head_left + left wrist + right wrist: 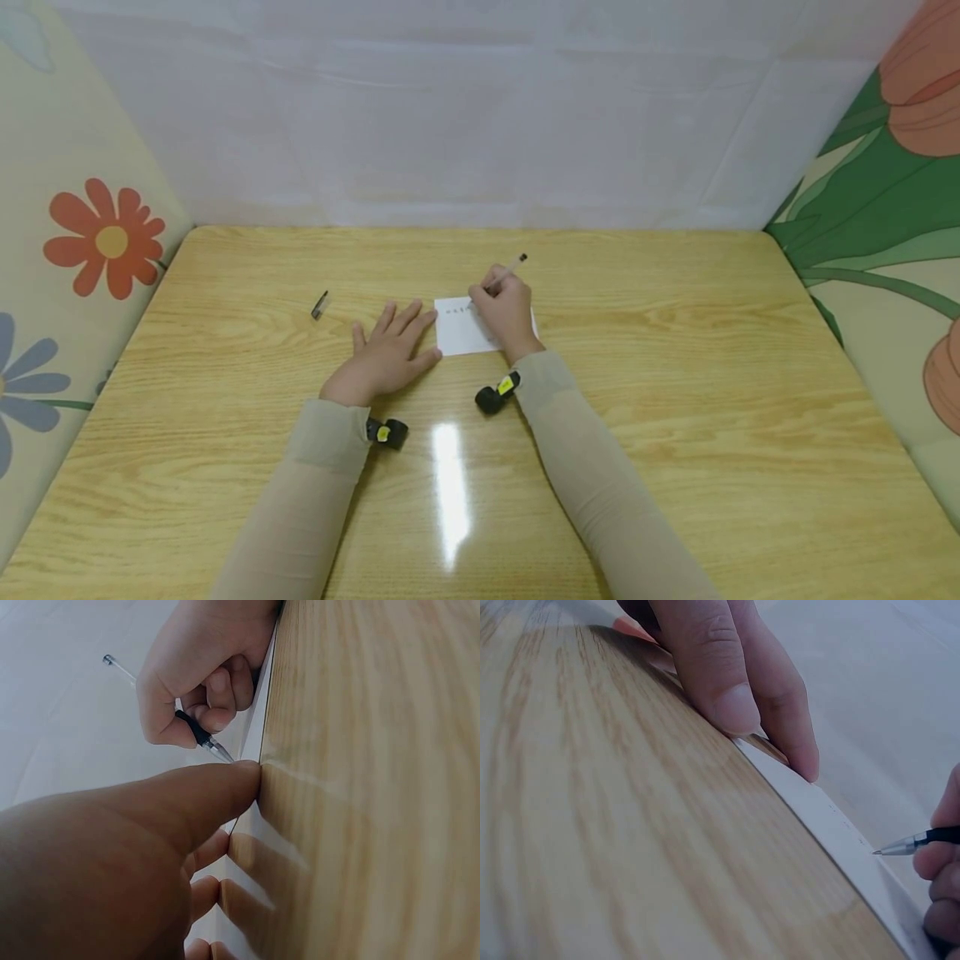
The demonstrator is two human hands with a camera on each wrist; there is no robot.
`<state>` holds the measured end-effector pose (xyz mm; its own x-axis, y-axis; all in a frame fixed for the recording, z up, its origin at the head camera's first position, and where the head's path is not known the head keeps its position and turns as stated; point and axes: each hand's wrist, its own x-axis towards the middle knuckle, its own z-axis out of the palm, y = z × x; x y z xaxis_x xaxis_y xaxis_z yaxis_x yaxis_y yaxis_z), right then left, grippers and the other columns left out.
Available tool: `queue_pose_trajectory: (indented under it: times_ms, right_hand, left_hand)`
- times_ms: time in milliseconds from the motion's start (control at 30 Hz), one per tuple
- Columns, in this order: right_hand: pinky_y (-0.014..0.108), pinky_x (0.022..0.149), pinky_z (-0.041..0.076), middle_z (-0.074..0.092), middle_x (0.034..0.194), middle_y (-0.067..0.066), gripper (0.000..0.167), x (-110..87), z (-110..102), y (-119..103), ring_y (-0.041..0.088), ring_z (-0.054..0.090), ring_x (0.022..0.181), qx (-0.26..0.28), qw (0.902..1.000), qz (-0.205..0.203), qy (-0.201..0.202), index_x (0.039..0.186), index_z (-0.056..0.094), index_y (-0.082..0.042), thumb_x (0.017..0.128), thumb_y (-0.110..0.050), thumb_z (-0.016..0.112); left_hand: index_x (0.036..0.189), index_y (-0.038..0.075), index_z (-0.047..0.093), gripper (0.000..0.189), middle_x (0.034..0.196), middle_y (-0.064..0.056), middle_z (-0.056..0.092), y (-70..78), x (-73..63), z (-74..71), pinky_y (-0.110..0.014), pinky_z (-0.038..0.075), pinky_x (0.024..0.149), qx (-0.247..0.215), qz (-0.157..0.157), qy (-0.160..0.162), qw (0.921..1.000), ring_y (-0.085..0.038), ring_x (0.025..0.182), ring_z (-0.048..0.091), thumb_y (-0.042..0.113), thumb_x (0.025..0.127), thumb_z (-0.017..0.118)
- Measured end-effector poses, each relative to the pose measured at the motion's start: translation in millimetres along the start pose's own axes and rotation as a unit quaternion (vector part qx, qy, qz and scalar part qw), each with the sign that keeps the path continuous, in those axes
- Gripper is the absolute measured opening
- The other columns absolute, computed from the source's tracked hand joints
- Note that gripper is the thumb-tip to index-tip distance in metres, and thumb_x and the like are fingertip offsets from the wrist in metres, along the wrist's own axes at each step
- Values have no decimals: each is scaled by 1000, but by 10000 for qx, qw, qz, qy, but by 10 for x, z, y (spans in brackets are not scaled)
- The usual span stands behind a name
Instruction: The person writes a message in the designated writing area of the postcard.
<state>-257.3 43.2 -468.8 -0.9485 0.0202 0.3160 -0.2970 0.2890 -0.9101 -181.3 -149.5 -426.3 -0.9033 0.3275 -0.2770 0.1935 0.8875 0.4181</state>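
Observation:
A white sheet of paper point(459, 337) lies on the table, with a short row of small dark marks near its top edge. My right hand point(508, 310) rests over its right part and pinches a pen point(514, 265) with a clear barrel and black grip. In the right wrist view the tip of the pen point(900, 845) is at the paper point(810, 810), by the end of the marks. My left hand point(386, 354) lies with spread, straight fingers at the paper's left edge. Its thumb point(225, 784) touches the near left corner.
A dark, see-through pen cap point(320, 305) lies left of the left hand on the wooden table point(675, 375). White cloth point(480, 125) hangs behind the far edge, and flower-patterned panels point(112, 242) stand at both sides. Each wrist wears a small black camera point(491, 398).

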Motion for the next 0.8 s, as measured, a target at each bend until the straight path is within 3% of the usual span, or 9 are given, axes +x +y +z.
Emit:
queue_pose_trajectory:
  times_ms: [800]
  right_hand:
    - [21,51,41,60,60,4,20,-3,-5,6,8,50,55,23,10000,85,28,70,55,-6,86,-4,65]
  left_hand:
    - [163,15,20,69,170,-15,5,-23,26,12,-79,-12,107,42,-3,11,10000,-45,153,-8,45,107,47]
